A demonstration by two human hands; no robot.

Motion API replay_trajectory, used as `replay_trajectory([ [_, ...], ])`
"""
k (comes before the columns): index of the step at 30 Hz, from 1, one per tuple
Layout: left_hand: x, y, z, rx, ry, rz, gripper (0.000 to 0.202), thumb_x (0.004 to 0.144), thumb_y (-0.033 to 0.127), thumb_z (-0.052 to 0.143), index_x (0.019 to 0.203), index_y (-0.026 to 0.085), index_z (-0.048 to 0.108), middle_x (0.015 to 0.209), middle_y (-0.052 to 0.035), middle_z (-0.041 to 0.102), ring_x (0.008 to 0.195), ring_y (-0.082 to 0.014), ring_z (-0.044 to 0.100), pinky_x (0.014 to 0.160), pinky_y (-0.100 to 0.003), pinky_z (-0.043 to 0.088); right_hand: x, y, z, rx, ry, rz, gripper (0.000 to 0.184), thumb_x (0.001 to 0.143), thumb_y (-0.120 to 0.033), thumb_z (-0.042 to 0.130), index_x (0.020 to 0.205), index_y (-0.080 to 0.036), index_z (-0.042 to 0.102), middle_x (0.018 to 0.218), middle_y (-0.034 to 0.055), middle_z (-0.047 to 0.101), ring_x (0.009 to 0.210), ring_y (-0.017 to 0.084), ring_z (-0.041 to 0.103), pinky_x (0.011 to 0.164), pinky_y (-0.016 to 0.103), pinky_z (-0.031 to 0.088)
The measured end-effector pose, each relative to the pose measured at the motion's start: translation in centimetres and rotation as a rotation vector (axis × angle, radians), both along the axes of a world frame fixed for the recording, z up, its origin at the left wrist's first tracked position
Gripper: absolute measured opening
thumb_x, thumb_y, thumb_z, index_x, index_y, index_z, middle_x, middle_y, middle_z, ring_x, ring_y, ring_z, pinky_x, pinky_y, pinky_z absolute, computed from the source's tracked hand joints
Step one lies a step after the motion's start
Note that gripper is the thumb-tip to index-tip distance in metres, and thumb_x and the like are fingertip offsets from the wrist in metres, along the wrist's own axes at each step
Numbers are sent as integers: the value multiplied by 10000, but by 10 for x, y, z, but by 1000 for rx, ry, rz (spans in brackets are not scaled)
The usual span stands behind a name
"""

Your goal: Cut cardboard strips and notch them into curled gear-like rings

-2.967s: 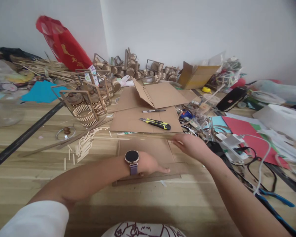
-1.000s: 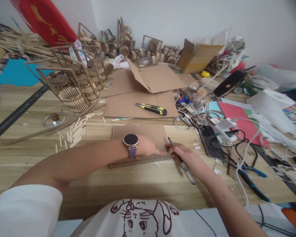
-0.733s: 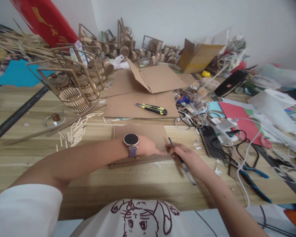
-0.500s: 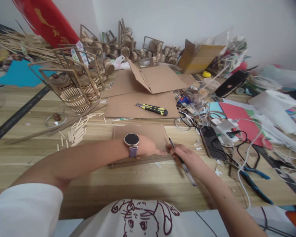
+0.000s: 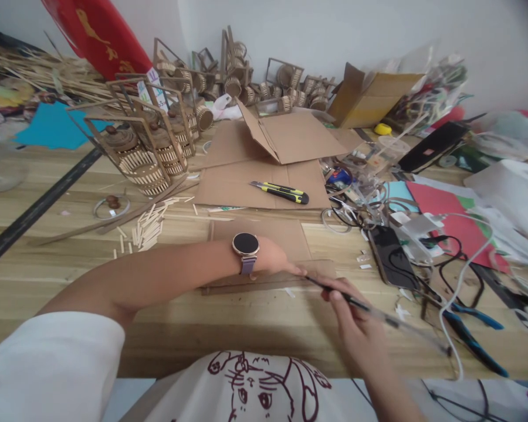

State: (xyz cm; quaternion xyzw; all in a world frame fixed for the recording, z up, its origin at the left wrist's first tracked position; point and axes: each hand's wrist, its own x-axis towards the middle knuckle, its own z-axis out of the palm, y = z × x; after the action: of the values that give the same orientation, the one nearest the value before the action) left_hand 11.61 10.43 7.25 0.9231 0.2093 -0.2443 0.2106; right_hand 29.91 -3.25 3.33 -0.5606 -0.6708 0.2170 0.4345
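Note:
My left hand [image 5: 276, 261], with a round black watch [image 5: 245, 243] on the wrist, lies flat on a brown cardboard sheet [image 5: 264, 231] on the wooden table [image 5: 70, 281], fingers stretched to the right. Under its fingertips lies a narrow cardboard strip [image 5: 321, 268] along the sheet's near edge. My right hand [image 5: 354, 313] is closed around a dark pen [image 5: 361, 305], held low and slanted. The pen's tip touches the strip just beyond my left fingertips.
A yellow-black utility knife [image 5: 281, 191] lies on flattened cardboard [image 5: 229, 181] behind. Wooden lantern frames [image 5: 145, 152] and small sticks [image 5: 147, 225] stand left. A black phone [image 5: 391, 264], cables, blue pliers [image 5: 475, 337] and coloured paper [image 5: 444, 211] crowd the right.
My right hand has drawn back toward me and tilted the pen flat, its tip now at the strip's near edge. The left hand stays pressed on the cardboard. The camera shifted slightly.

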Motion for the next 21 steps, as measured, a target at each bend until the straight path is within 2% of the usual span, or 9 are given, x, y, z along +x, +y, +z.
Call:
replay_trajectory([
  [3, -1, -1, 3, 8, 15, -15, 1138, 541, -88, 731, 1473, 441, 348, 959, 1, 764, 766, -218, 667, 611, -242, 408, -24, -6, -1, -71, 63, 22, 141, 879, -296, 580, 883, -254, 715, 849, 38, 745, 775, 208, 698, 687, 306, 548],
  [6, -2, -2, 5, 0, 11, 16, 1043, 594, -57, 727, 1452, 434, 397, 953, -2, 766, 770, -212, 663, 636, -246, 405, -40, -3, -4, -134, 95, 11, 114, 847, -300, 595, 811, -240, 686, 785, 28, 746, 756, 209, 702, 693, 305, 555],
  [9, -2, -2, 3, -25, -3, 64, 699, 747, 133, 734, 1380, 350, 533, 882, -27, 769, 735, -202, 652, 667, -257, 410, -50, 1, -7, -145, 105, 1, 116, 833, -308, 589, 793, -232, 666, 757, 29, 742, 717, 204, 695, 660, 299, 553],
  [12, -3, -2, 2, -48, -25, 107, 417, 896, 329, 618, 1311, 291, 609, 800, -41, 763, 711, -191, 643, 698, -265, 415, -54, 2, -9, -159, 92, 11, 119, 833, -312, 583, 794, -230, 659, 754, 32, 741, 700, 200, 688, 632, 291, 545],
  [14, -3, -3, 2, -60, -38, 124, 382, 934, 376, 564, 1307, 309, 611, 765, -30, 757, 691, -180, 637, 709, -264, 414, -56, 3, -10, -172, 75, 20, 125, 837, -314, 576, 788, -231, 656, 736, 26, 729, 681, 195, 677, 623, 288, 538],
  [18, -2, -3, 6, -76, -40, 122, 409, 961, 361, 524, 1369, 382, 542, 751, -10, 755, 647, -171, 627, 696, -267, 407, -57, 4, -11, -162, 45, 35, 131, 843, -309, 569, 778, -235, 656, 736, 21, 718, 690, 199, 666, 643, 301, 529],
  [21, -2, -4, 10, -75, -24, 110, 418, 992, 361, 453, 1406, 365, 507, 754, -31, 759, 650, -185, 630, 668, -271, 399, -57, 4, -12, -168, 32, 42, 124, 848, -294, 565, 790, -237, 658, 769, 26, 729, 724, 208, 675, 664, 313, 526],
])
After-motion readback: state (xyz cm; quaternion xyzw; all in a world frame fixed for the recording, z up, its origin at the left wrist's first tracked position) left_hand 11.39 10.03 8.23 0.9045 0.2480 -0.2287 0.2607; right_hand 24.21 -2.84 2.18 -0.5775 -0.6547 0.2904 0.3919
